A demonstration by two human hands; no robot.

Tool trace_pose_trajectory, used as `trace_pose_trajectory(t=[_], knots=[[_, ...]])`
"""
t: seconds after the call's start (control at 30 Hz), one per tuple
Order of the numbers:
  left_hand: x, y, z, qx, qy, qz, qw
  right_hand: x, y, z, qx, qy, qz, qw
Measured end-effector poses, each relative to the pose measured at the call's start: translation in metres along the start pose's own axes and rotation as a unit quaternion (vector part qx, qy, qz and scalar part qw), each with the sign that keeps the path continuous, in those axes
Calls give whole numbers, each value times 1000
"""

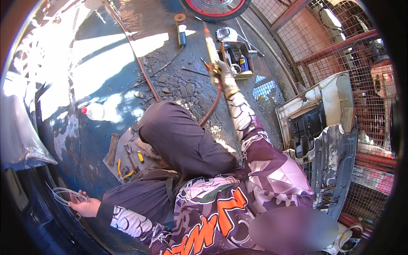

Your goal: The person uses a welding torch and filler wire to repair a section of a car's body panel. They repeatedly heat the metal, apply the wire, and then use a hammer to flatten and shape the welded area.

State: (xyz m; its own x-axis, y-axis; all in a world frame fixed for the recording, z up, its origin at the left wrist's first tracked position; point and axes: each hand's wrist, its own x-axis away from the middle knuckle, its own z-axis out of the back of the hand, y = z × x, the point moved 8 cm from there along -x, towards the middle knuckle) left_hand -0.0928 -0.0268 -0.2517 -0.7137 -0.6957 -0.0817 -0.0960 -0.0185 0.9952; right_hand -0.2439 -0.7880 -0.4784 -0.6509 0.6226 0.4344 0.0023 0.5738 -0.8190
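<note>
Low on the left, my bare left hand pinches a loop of thin pale wire. It is beside a dark, glossy vehicle body panel. My right hand, in a dirty glove, reaches far forward, its fingers wrapped round a long, pale torch-like tool with a tapered reddish tip pointing away from me. From below that hand a reddish-brown hose curves down behind my bent knee. Just right of the glove stands an open box with several bottles and cans inside.
An angle grinder with its cord lies on the cracked floor, near a red-rimmed wheel. Another hose crosses the floor. Yellow-handled pliers and a red-capped bottle lie left. Worn vehicle panels lean by the mesh fence.
</note>
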Motion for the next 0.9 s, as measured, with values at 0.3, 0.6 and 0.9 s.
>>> trace_pose_trajectory(t=[0.3, 0.6, 0.9], knots=[[-2, -13, 21, -40, -3, 21, 999, -37, 11, 203, -191, 101, -42, 975], [-37, -9, 63, -149, -18, 16, 989, -67, -1, 250, 52, 136, -35, 989], [24, -171, 55, -364, -186, 88, 908, -84, -12, 270, 150, 220, -60, 962]])
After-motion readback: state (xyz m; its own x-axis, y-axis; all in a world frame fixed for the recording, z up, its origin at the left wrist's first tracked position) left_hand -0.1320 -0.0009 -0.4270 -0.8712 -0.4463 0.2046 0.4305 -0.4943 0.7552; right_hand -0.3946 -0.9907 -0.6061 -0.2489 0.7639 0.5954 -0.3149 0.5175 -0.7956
